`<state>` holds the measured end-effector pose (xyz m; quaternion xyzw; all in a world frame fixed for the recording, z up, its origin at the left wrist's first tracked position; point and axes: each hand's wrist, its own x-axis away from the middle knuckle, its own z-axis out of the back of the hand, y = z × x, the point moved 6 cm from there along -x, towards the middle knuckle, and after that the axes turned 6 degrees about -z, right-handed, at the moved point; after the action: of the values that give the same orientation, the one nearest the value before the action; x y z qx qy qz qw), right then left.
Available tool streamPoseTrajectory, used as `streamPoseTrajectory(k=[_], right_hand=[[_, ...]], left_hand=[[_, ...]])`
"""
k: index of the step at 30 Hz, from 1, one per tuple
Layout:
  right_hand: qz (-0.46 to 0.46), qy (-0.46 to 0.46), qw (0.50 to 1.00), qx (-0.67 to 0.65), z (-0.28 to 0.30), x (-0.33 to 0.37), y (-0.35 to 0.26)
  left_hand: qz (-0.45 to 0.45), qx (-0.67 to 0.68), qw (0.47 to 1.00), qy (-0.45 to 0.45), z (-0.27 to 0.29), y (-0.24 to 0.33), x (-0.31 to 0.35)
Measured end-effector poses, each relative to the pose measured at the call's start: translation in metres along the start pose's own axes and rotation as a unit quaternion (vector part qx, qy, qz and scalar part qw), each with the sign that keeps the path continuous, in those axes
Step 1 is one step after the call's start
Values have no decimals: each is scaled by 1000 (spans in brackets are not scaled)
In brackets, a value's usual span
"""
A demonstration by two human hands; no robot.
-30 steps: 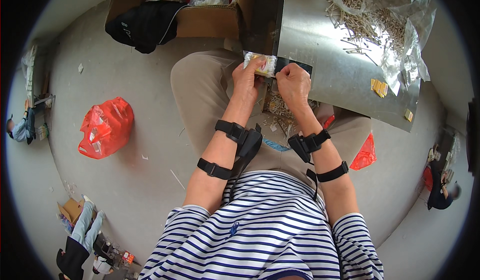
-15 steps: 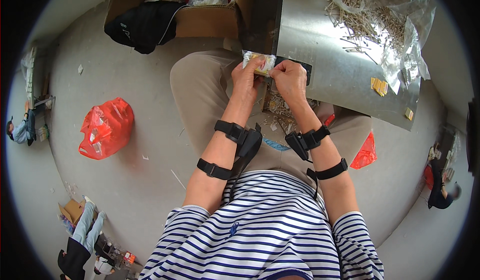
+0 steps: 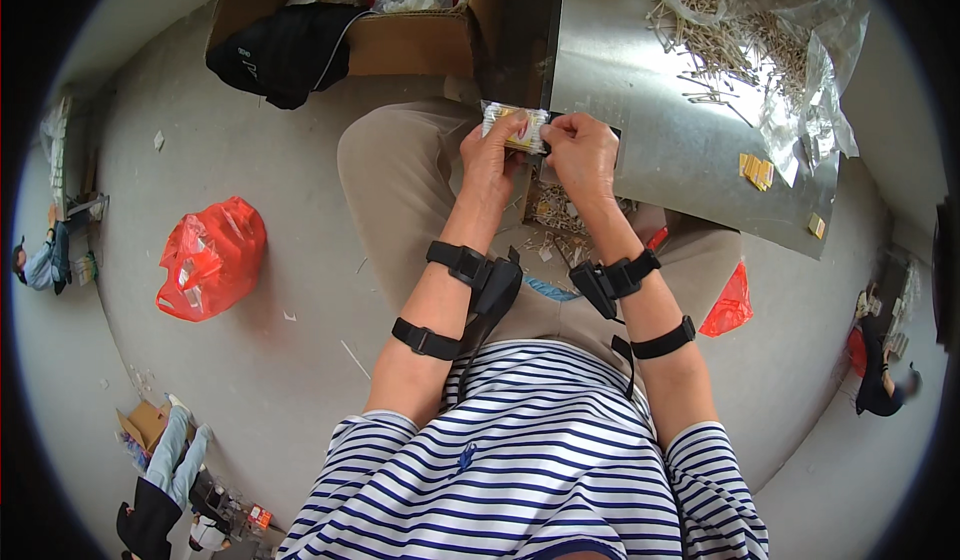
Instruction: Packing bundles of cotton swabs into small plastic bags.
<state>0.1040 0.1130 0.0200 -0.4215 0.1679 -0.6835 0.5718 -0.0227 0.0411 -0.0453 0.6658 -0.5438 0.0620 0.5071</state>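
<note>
A small clear-wrapped pack of cotton swabs (image 3: 497, 117) with white tips and a yellow label is held over the near left corner of the metal table (image 3: 610, 70). My left hand (image 3: 485, 157) grips it, thumb across the top and fingers beneath. At the pack's right end, my right hand (image 3: 588, 158) has its thumb and index finger pinched together on the edge of the wrapper. Behind the right hand a black flat object (image 3: 613, 148) shows in part on the table; its kind is hidden.
Loose cotton swabs (image 3: 705, 45) and clear plastic bags (image 3: 825, 70) heap on the table's far right, near yellow cards (image 3: 757, 172). A cardboard box (image 3: 420, 48) with a black garment (image 3: 285, 55) stands far left. Red bags (image 3: 212, 260) lie about; other people work at the edges.
My right hand has turned slightly at the pack's right end, its fingers still pinching there. My left hand keeps its grip, and the view has shifted a little.
</note>
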Motion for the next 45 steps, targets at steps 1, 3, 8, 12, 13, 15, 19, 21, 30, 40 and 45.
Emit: streamPoseTrajectory(k=[1, 3, 8, 12, 13, 15, 19, 21, 30, 40, 45], right_hand=[[5, 1, 1000, 12, -3, -2, -3], [-5, -5, 1000, 12, -4, -5, -4], [-29, 0, 998, 58, -3, -4, -9], [34, 33, 989, 138, 0, 8, -24], [92, 66, 978, 173, -1, 11, -28], [150, 98, 962, 208, -3, 14, -32], [173, 80, 964, 183, -11, 13, -33], [170, 70, 969, 166, -13, 11, -32], [154, 43, 983, 92, -12, 9, -27], [117, 45, 991, 40, 0, 2, -13], [-55, -28, 994, -95, 7, -1, -12]], left_hand=[[-2, 7, 1000, -6, -2, -1, 0], [-4, 14, 1000, -11, -4, 0, 2], [-1, 11, 1000, -13, 0, -1, 0], [4, 7, 1000, -8, 0, -1, 0], [3, 11, 1000, -19, -1, -1, 0], [2, 15, 999, -29, -3, -1, 1], [4, 21, 999, -25, -1, -1, 1], [5, 24, 999, -23, 0, 0, 1], [8, 45, 999, -26, 4, -2, -5], [3, 51, 998, -35, -4, -2, -1], [-4, 38, 999, -21, 1, 0, -2]])
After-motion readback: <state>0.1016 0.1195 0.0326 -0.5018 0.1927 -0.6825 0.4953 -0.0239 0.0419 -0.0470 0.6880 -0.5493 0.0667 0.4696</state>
